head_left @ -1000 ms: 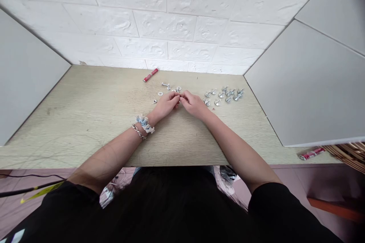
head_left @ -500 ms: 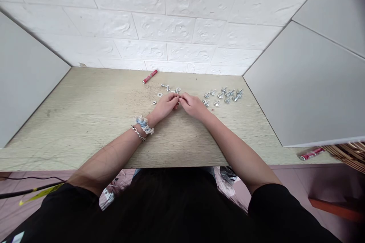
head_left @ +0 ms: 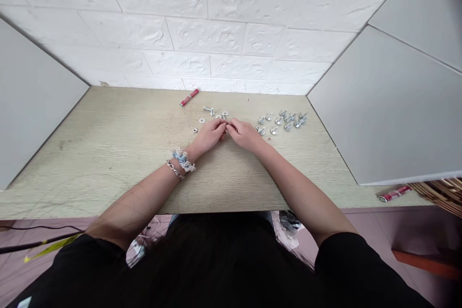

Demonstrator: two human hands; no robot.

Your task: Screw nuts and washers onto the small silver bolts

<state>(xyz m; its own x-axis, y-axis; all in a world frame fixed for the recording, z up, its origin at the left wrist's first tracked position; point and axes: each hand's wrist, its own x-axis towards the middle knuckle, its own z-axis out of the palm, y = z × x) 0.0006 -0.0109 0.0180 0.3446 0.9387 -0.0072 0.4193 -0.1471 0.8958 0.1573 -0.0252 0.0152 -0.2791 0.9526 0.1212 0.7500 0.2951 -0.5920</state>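
My left hand and my right hand meet fingertip to fingertip over the middle of the table. Both are closed in a pinch, and what sits between the fingers is hidden. Just beyond them lie loose bolts and flat washers, one washer set apart to the left. A nut rests beside my left hand. To the right of my right hand stand several bolts fitted with washers, grouped loosely on the wood.
A red tube lies near the white brick wall. Another red tube is at the front right edge, beside a wicker basket. Grey panels flank the wooden table on both sides.
Both hands stay together in the same place, with hardly any finger movement visible. The view has shifted very slightly; the bolts and washers lie as before.
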